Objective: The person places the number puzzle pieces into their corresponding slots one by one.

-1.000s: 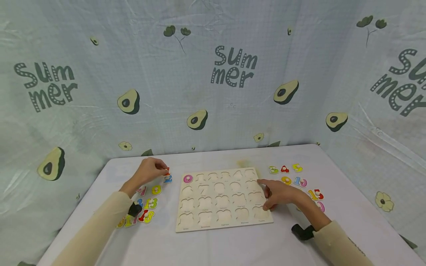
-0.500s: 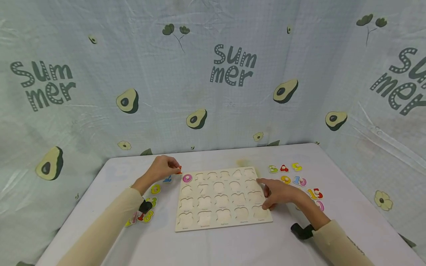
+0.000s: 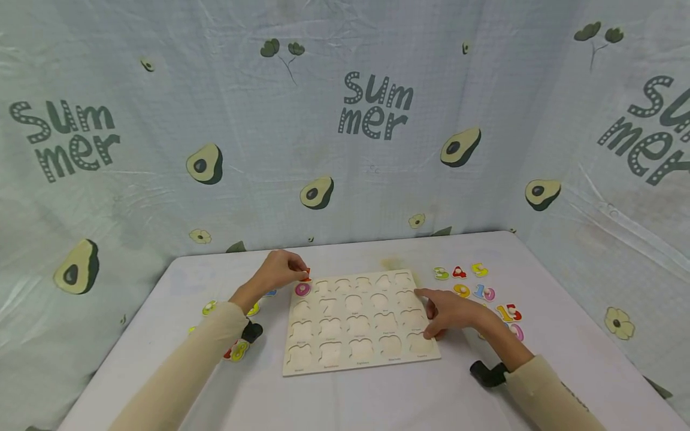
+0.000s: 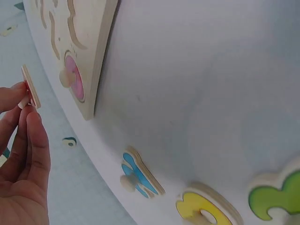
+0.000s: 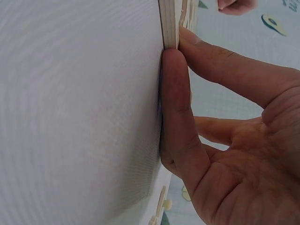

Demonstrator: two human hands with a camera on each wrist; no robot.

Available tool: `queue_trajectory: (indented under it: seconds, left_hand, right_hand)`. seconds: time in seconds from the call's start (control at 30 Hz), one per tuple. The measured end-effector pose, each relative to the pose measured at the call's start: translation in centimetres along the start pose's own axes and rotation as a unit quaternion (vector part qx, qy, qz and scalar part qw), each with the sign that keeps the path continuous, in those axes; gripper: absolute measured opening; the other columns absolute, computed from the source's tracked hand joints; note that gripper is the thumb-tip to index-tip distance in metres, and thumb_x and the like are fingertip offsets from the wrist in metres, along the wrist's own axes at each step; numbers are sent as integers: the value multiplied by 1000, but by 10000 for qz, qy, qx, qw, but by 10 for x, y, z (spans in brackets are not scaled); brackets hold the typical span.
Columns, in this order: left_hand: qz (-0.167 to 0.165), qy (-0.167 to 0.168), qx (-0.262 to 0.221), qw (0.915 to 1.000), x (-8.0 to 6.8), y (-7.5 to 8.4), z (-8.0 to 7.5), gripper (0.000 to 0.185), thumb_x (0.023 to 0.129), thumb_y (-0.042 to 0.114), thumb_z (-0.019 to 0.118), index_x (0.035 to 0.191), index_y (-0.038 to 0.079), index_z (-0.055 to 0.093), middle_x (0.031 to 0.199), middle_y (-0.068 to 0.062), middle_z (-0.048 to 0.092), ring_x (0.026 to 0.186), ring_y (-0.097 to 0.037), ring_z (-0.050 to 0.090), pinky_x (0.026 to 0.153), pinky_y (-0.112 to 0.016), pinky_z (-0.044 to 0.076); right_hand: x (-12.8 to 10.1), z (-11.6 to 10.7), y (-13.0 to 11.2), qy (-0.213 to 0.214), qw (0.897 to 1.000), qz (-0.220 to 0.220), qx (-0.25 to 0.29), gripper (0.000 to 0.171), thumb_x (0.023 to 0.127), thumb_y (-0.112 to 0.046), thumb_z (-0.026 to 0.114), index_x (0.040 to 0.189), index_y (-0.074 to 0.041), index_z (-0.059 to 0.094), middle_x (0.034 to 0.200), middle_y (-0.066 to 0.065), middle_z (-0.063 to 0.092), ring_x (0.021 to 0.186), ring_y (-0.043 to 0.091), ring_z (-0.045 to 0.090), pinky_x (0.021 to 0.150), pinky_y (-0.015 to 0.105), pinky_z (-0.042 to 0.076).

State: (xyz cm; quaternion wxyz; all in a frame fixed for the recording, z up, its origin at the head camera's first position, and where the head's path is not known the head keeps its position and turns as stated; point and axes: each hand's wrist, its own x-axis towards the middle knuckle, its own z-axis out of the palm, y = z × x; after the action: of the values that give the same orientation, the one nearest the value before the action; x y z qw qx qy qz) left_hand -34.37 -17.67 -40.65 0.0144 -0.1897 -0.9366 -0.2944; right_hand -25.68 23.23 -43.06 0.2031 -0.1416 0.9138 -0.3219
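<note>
My left hand (image 3: pixel 276 270) pinches a red wooden number piece (image 3: pixel 306 275) by its knob, just above the upper left corner of the wooden number puzzle board (image 3: pixel 350 363). In the left wrist view the red piece (image 4: pixel 31 89) stands almost edge-on between thumb and fingers, so its digit is hidden. A pink zero (image 3: pixel 303 290) with a knob sits in the board's first recess. At the board's right side, my right hand (image 3: pixel 455 310) holds the edge. The right wrist view has the thumb on top of the board edge (image 5: pixel 168 23) and a finger against its side.
Number pieces lie right of the board, among them a green 3 (image 3: pixel 441 273), a red 4 (image 3: pixel 459 272) and a yellow 5 (image 3: pixel 479 269). More pieces, such as a blue one (image 4: pixel 136 176), lie to the left, partly behind my sleeve. A printed cloth hangs behind the table.
My left hand has carried the red number piece rightward, from beside the blue 2 to the board's upper left corner. The right hand stays at the board's edge.
</note>
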Motion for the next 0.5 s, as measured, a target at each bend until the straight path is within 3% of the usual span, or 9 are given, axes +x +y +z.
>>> queue_trajectory:
  seconds: [0.5]
  left_hand:
    - [72,-410,209,9989,14,18,19,8,86,15,79,87,8,79,82,-4,76,74,-10,64,68,-26,51]
  right_hand:
    - [3,1,2,3,10000,88,33,96,77,-13,89,157,-2,37,91,7,54,73,18,59,70,32,48]
